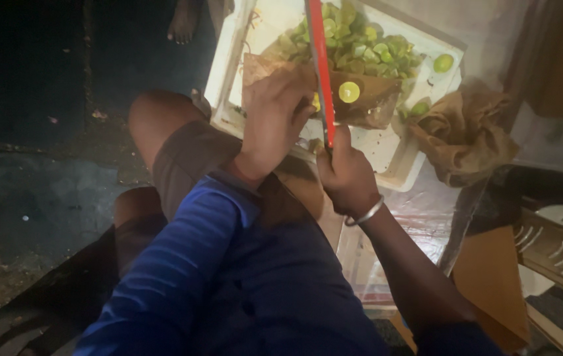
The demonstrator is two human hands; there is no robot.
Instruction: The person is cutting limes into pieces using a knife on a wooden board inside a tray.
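Knife gripped by right hand — left hand, fingers curled, pressed on brown board over white tray.

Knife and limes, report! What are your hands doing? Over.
Right hand gripping red knife. Left hand pressing on brown board by halved lime. Cut lime pile behind; nothing blocking.

I have only one view, from the camera on the person's head. It looks steeply down and a little forward, quite near the white foam box. The box sits above the frame's centre, and the person's knees are below-left of it.
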